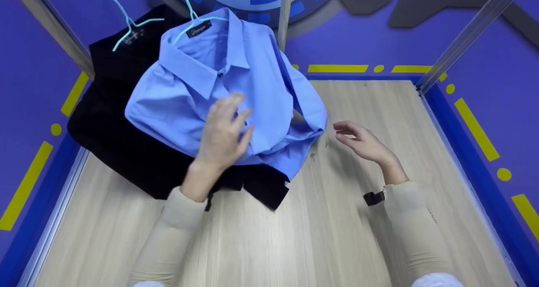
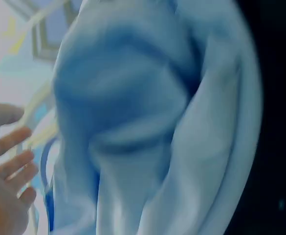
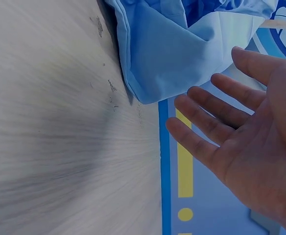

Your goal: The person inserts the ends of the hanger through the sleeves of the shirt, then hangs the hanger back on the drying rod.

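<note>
A blue collared shirt (image 1: 265, 93) hangs on a light-blue hanger (image 1: 192, 20), its lower part bunched near the wooden surface. Behind it to the left hangs a black garment (image 1: 113, 114) on another light-blue hanger (image 1: 131, 23). My left hand (image 1: 223, 131) is in front of the shirt's buttons, fingers spread and blurred, gripping nothing. In the left wrist view, shirt folds (image 2: 133, 112) fill the middle beside that hand (image 2: 11, 171). To the right of the shirt's sleeve, my right hand (image 1: 364, 143) is held in the air with loose fingers. The right wrist view shows its extended fingers near the blue cloth (image 3: 172, 58).
The wooden tabletop (image 1: 269, 245) lies beneath, bordered by blue-purple panels (image 1: 463, 68) with yellow dashes. A clear post (image 1: 467, 38) rises at the back right corner. A wooden post (image 1: 285, 17) stands behind the shirt.
</note>
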Action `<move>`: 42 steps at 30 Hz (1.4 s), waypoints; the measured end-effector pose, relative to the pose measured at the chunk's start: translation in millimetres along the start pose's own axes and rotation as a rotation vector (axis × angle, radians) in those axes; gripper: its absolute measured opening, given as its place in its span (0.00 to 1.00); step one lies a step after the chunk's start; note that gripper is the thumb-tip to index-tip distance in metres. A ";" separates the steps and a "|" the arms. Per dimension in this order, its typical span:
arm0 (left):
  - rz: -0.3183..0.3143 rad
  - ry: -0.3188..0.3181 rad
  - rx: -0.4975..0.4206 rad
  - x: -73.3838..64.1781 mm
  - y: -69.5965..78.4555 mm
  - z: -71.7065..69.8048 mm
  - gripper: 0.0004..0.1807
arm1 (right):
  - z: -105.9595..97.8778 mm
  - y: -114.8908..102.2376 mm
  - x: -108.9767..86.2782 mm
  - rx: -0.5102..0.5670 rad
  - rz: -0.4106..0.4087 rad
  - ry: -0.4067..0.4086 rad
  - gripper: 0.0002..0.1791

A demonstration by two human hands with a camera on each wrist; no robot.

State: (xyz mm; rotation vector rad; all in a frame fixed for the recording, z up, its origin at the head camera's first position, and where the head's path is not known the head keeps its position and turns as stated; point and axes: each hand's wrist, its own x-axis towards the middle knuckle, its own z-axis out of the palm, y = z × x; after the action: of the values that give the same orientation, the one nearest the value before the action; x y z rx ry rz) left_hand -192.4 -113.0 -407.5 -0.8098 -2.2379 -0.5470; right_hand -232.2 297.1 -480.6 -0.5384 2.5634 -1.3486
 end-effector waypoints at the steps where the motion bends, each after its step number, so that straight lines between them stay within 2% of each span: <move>1: 0.019 -0.083 0.009 -1.5 3.7 6.3 0.18 | 0.1 0.3 0.3 -0.003 -0.003 -0.002 0.24; 4: 0.056 -0.298 0.067 -4.4 12.6 22.5 0.23 | 1.6 -0.4 1.4 0.001 0.005 0.002 0.24; 7: 0.069 -0.436 0.123 -5.5 16.8 36.0 0.27 | 5.1 -2.0 5.8 0.001 0.003 0.010 0.27; 11: 0.053 -0.535 0.188 -7.5 16.5 48.2 0.29 | 15.4 -4.2 15.7 0.006 -0.016 0.007 0.33; 16: 0.007 -0.617 0.239 -10.1 10.4 56.3 0.29 | 35.5 -6.5 30.1 0.019 -0.063 -0.025 0.38; 20: -0.060 -0.691 0.279 -12.6 1.6 59.2 0.30 | 54.5 -9.9 40.7 -0.007 -0.077 -0.065 0.40; 25: -0.159 -0.812 0.338 -16.6 -10.0 59.3 0.37 | 74.5 -16.2 50.8 -0.089 -0.085 -0.107 0.42; 29: -0.222 -0.843 0.368 -18.0 -18.4 59.7 0.39 | 84.6 -20.8 55.8 -0.135 -0.107 -0.135 0.44; 36: -0.307 -0.814 0.445 -19.3 -38.4 61.2 0.35 | 91.8 -25.1 59.0 -0.164 -0.179 -0.199 0.45; 42: -0.401 -0.835 0.457 -20.1 -59.9 61.3 0.37 | 88.4 -21.1 56.8 -0.100 -0.185 -0.190 0.43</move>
State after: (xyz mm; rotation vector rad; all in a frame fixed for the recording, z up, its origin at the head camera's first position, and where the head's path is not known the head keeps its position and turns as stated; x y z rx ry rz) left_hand -249.8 -128.5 -472.4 -0.3649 -3.1501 0.2023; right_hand -249.8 196.6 -513.4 -0.8962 2.4846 -1.1631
